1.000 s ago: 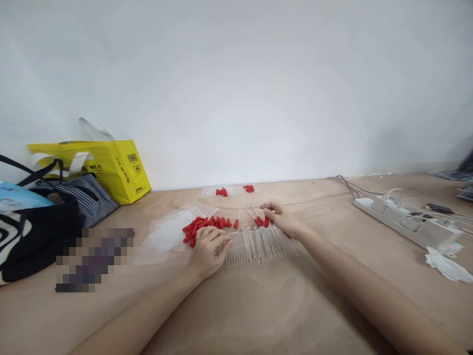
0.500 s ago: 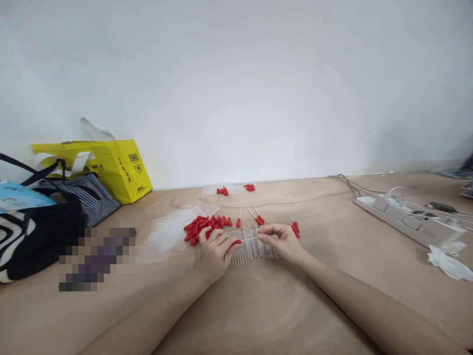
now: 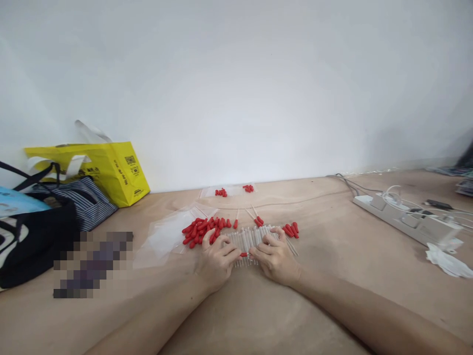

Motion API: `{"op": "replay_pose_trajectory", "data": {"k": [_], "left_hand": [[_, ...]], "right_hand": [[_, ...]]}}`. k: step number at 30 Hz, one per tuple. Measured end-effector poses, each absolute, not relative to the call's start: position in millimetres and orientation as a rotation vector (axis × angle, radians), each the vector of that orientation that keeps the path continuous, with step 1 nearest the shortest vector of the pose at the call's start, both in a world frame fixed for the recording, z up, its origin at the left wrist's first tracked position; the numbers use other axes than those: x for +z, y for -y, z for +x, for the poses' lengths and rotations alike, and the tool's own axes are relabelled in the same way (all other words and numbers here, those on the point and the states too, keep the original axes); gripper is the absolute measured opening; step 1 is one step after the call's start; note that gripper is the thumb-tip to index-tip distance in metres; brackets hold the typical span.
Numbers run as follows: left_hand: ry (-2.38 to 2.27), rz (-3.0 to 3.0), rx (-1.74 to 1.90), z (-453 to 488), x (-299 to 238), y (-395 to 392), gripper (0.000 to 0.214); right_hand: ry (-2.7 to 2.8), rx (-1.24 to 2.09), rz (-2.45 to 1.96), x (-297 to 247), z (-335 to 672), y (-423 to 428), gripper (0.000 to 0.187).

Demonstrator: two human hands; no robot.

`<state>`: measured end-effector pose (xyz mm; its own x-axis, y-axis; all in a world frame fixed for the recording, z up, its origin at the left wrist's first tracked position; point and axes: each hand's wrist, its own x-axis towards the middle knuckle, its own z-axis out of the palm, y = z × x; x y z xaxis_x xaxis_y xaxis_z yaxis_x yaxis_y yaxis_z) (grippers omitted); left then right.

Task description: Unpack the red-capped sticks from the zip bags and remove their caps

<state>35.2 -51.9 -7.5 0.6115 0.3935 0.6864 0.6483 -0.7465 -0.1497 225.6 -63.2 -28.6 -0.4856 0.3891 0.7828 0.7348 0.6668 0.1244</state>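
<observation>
My left hand [image 3: 218, 260] is closed, thumb and fingers pinching a red rubber dropper bulb [image 3: 244, 255]. Against the bulb's open end, the fingertips of my right hand [image 3: 278, 260] are pinched on a thin glass dropper tube, mostly hidden by the fingers. Both hands hover over or rest on a row of clear glass tubes [image 3: 244, 240] lying side by side. A heap of red bulbs [image 3: 195, 230] lies just beyond my left hand. Behind the row are droppers with red bulbs fitted [image 3: 259, 222], and several more [image 3: 291, 230] lie beyond my right hand.
Clear plastic bags [image 3: 158, 239] lie left of the heap. Farther back sits a bag with red-bulbed droppers [image 3: 231, 190] near the wall. A yellow bag [image 3: 129, 182] and a striped pouch [image 3: 90, 199] stand left. On the right are a power strip [image 3: 399, 219] and crumpled tissue [image 3: 449, 260].
My right hand has come left and down, so its fingertips now meet the red bulb. My left hand has lowered slightly toward me. The view has shifted a little.
</observation>
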Motion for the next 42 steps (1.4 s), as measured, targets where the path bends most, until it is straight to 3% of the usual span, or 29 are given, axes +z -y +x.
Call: {"op": "replay_pose_trajectory", "data": {"k": [13, 19, 22, 27, 32, 37, 42], "left_hand": [[0.8, -2.451, -0.88, 33.1, -8.2, 54.9, 0.02], [1.042, -2.313, -1.023, 12.8, 2.3, 48.3, 0.018], [1.115, -2.357, -1.103, 3.9, 7.3, 38.3, 0.02], [1.322, -2.42, -1.186, -8.8, 9.1, 17.5, 0.027], [1.608, -2.307, -1.127, -26.7, 13.4, 1.8, 0.025], [1.874, -2.252, -0.893, -30.0, 23.7, -8.0, 0.021], [1.855, -2.25, -0.703, -16.9, 31.0, -24.5, 0.014]], "right_hand": [[2.101, -0.531, -0.774, -25.8, 225.4, 64.7, 0.019], [1.973, -0.364, -0.944, -27.4, 241.5, 64.2, 0.021], [1.833, -0.23, -1.185, -21.7, 251.7, 55.3, 0.024], [1.684, 0.266, -1.441, -0.7, 269.5, 28.5, 0.024], [1.671, 0.493, -1.743, 6.0, 278.7, 5.1, 0.017], [1.738, 0.46, -1.878, -5.1, 274.6, -2.8, 0.021], [1.825, 0.387, -1.935, -9.5, 269.6, -0.2, 0.022]]}}
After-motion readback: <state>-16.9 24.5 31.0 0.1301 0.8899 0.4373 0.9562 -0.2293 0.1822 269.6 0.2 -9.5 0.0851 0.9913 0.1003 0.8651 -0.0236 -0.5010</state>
